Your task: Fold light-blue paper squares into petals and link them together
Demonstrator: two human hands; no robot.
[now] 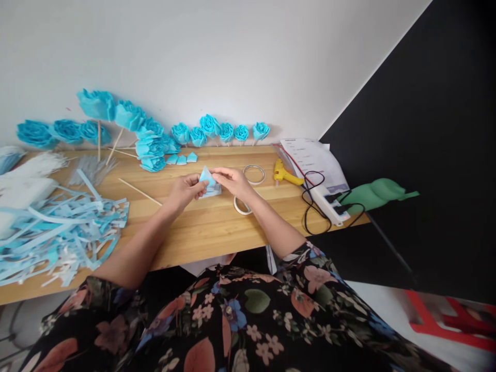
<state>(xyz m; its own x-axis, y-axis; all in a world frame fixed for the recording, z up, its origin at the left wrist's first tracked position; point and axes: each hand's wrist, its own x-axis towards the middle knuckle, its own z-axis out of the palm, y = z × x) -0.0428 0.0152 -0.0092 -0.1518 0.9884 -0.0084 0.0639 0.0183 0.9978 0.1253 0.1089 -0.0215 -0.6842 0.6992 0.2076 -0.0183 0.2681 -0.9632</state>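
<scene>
My left hand and my right hand meet over the wooden table. Both pinch a small light-blue folded paper piece between their fingertips, just above the tabletop. A white tape roll lies under my right wrist. A second ring of tape lies just beyond my right hand. A thin wooden stick lies left of my left hand.
Blue paper roses on sticks line the wall, larger ones to the left. Blue paper strips are heaped at the left. A yellow glue gun, power strip with black cables and papers sit at the right.
</scene>
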